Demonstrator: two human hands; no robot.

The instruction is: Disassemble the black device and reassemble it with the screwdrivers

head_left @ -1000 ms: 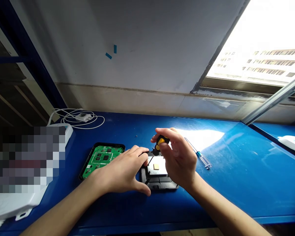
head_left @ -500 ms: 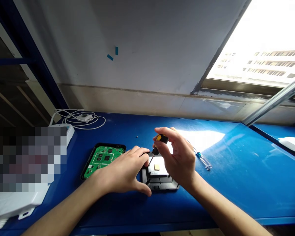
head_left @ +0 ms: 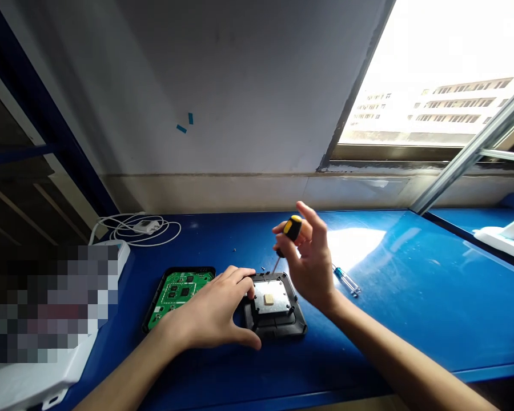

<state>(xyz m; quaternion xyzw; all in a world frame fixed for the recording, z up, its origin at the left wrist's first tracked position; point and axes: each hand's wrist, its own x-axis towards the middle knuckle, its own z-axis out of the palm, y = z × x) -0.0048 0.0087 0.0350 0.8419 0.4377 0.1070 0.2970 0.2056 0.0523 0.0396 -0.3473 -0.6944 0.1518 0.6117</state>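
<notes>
A black casing [head_left: 278, 328] lies on the blue table, with a silver metal plate [head_left: 274, 290] and a small tan pad [head_left: 269, 299] on it. My left hand [head_left: 218, 311] rests at the casing's left edge, fingers spread. Between the fingers of my right hand [head_left: 310, 257] is a yellow-and-black screwdriver [head_left: 292, 228], held above the casing's back edge with its shaft slanting down. A small screw [head_left: 262, 269] lies behind the casing near the shaft. To the left, partly behind my left hand, a green circuit board [head_left: 182, 288] sits in a black shell.
A clear-handled screwdriver [head_left: 346, 281] lies right of my right hand. Another tiny screw [head_left: 234, 249] is farther back. A coiled white cable with an adapter [head_left: 147, 226] lies at the back left, near a white device [head_left: 71, 365]. Another white object [head_left: 508, 238] is at the far right.
The screwdriver has come up off the metal plate and back past the casing's rear edge, with my right forefinger now raised. A screw now shows behind the casing. The camera view has shifted.
</notes>
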